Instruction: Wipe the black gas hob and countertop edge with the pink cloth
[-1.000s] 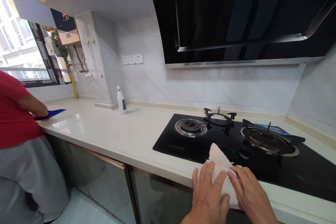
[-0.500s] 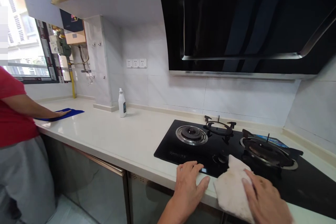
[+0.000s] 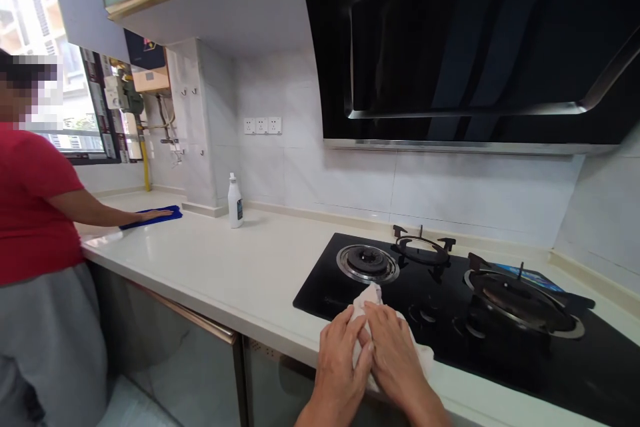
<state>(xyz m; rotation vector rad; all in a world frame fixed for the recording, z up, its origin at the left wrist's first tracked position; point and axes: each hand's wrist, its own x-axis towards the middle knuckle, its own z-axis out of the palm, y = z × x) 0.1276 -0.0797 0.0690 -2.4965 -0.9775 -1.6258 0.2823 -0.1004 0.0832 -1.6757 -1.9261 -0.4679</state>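
A white cloth (image 3: 371,293) is bunched at the front edge of the black gas stove (image 3: 320,290), between and under my two hands. My right hand (image 3: 394,347) lies over it with the fingers closed on it, and a loose end shows past the wrist's right side. Against the cloth's left side is my left hand (image 3: 343,353), its fingers curled and its thumb meeting my right hand. The palms and most of the cloth are hidden. Just beyond my fingers is the bare left burner (image 3: 368,263).
A white bottle (image 3: 235,203) stands on the counter (image 3: 215,253) near the wall. At left, a person in a red shirt (image 3: 37,197) presses a blue cloth (image 3: 173,213) on the counter. A removed pan support (image 3: 423,250) sits behind the burners, and a range hood (image 3: 450,47) hangs above.
My right hand has carried the white cloth left to meet my left hand, which now touches it. The other person's hand and blue cloth appear further right as the view shifts.
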